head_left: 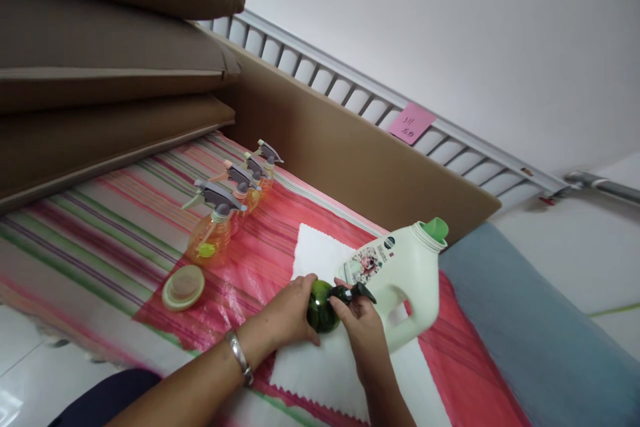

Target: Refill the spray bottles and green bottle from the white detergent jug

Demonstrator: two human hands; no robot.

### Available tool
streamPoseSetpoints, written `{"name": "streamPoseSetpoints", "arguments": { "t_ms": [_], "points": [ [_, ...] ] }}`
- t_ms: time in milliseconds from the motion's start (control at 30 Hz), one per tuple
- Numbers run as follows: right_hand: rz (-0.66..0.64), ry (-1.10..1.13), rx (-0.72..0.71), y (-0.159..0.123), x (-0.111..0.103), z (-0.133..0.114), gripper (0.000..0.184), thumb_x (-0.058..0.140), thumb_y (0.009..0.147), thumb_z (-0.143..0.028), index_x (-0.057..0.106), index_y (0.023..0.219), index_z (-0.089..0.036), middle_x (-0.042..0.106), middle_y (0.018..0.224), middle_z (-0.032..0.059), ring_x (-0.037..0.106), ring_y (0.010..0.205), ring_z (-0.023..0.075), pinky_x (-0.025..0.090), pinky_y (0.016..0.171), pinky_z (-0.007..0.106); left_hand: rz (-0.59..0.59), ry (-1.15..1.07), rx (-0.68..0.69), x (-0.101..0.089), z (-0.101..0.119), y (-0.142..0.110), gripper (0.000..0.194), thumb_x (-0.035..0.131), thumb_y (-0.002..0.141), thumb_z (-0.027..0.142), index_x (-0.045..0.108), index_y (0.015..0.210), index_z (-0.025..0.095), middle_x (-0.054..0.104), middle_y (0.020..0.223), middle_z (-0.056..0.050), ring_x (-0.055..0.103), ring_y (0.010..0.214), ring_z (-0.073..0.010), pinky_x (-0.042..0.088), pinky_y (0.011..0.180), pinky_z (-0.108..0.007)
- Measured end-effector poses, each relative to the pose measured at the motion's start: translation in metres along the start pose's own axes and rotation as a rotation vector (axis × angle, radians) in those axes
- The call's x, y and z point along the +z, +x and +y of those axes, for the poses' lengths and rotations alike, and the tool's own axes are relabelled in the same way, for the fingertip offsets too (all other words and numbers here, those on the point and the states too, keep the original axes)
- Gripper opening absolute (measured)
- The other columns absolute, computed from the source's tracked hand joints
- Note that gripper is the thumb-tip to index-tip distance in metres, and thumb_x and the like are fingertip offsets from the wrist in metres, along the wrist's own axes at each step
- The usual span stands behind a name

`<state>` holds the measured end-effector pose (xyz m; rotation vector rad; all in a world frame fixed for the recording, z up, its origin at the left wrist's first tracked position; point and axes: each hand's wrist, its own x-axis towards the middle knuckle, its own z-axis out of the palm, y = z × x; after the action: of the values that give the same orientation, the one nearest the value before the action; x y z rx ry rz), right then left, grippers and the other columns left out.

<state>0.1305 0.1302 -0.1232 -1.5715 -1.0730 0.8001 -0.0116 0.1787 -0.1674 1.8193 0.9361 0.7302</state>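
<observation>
My left hand point(295, 310) is wrapped round the body of a dark green pump bottle point(323, 309). With its fingers closed at the neck, my right hand point(360, 317) grips the black pump head point(363, 291). The pump head sits at the bottle's neck; whether it is screwed tight I cannot tell. Just beyond my hands stands a large pale green jug point(417, 267) with a printed label, a handle and a green spout in its uncapped mouth. Both bottle and jug are over a white cloth point(320, 373) with zigzag edges.
Several orange spray bottles point(210, 240) stand in a row at the left. Near them lies a round pale green lid point(183, 287). A red sheet point(270, 213) covers part of the striped cloth point(100, 213). Brown cushions point(110, 40) are stacked at far left; a brown board point(325, 127) borders the back.
</observation>
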Motion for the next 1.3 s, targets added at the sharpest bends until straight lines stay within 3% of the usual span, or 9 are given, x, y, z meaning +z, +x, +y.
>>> {"name": "streamPoseSetpoints", "arguments": {
  "t_ms": [267,367,533,667,833,967,1033,1300],
  "points": [
    [0.023,0.047,0.037,0.002,0.0,0.01,0.053,0.076,0.056,-0.037,0.063,0.103,-0.016,0.067,0.106,0.0107,0.057,0.105,0.0294,0.044,0.092,0.042,-0.016,0.024,0.004,-0.002,0.003,-0.001,0.086,0.086,0.04,0.023,0.045,0.115,0.021,0.055,0.117,-0.011,0.052,0.106,-0.0287,0.044,0.088,-0.036],
    [-0.04,0.088,-0.016,0.001,-0.001,0.008,0.051,0.072,0.063,-0.038,0.06,0.108,-0.019,0.063,0.116,0.0093,0.054,0.111,0.0266,0.043,0.094,0.039,-0.014,0.022,0.002,-0.001,0.001,-0.001,0.086,0.086,0.04,0.024,0.045,0.115,0.02,0.055,0.116,-0.012,0.052,0.107,-0.0296,0.044,0.087,-0.036],
    [0.011,-0.071,-0.041,-0.001,-0.004,-0.001,0.043,0.074,0.061,-0.037,0.062,0.097,-0.018,0.068,0.101,0.0079,0.059,0.1,0.0274,0.044,0.091,0.041,-0.014,0.013,0.012,-0.001,0.0,-0.001,0.086,0.086,0.039,0.023,0.045,0.115,0.021,0.054,0.117,-0.01,0.052,0.106,-0.0282,0.043,0.088,-0.035],
    [-0.045,-0.04,-0.046,-0.003,-0.004,-0.003,0.043,0.069,0.067,-0.039,0.06,0.104,-0.019,0.066,0.11,0.008,0.057,0.106,0.0267,0.043,0.092,0.04,-0.01,0.009,0.001,-0.001,0.001,-0.001,0.088,0.086,0.039,0.023,0.044,0.116,0.021,0.054,0.117,-0.011,0.052,0.106,-0.0288,0.043,0.088,-0.036],
    [0.023,-0.15,-0.062,-0.001,-0.002,0.003,0.039,0.072,0.062,-0.04,0.062,0.093,-0.018,0.069,0.098,0.0082,0.059,0.101,0.0292,0.042,0.092,0.044,-0.009,0.007,0.007,-0.002,0.003,-0.002,0.087,0.086,0.039,0.021,0.045,0.116,0.02,0.054,0.117,-0.01,0.053,0.105,-0.0282,0.043,0.087,-0.035],
    [-0.043,-0.064,-0.054,-0.001,-0.002,0.007,0.049,0.066,0.069,-0.042,0.057,0.111,-0.018,0.063,0.116,0.0086,0.055,0.11,0.0261,0.043,0.093,0.038,-0.008,0.012,0.015,-0.003,0.004,-0.003,0.086,0.086,0.039,0.021,0.045,0.115,0.02,0.055,0.115,-0.01,0.053,0.104,-0.028,0.044,0.086,-0.035],
    [-0.063,-0.097,-0.068,-0.001,-0.002,0.008,0.048,0.065,0.07,-0.042,0.058,0.112,-0.018,0.064,0.114,0.0084,0.055,0.11,0.0262,0.041,0.094,0.039,-0.009,0.016,0.016,-0.003,0.003,-0.003,0.085,0.086,0.039,0.021,0.046,0.114,0.02,0.054,0.116,-0.01,0.052,0.105,-0.0283,0.043,0.087,-0.035],
    [0.185,-0.257,-0.077,-0.003,0.013,0.005,0.038,0.067,0.064,-0.044,0.06,0.091,-0.018,0.067,0.092,0.0062,0.059,0.093,0.0273,0.044,0.083,0.038,-0.002,-0.01,0.006,0.001,0.001,-0.002,0.086,0.087,0.038,0.019,0.045,0.113,0.02,0.056,0.113,-0.01,0.054,0.101,-0.0274,0.045,0.084,-0.034]
  ]
}}
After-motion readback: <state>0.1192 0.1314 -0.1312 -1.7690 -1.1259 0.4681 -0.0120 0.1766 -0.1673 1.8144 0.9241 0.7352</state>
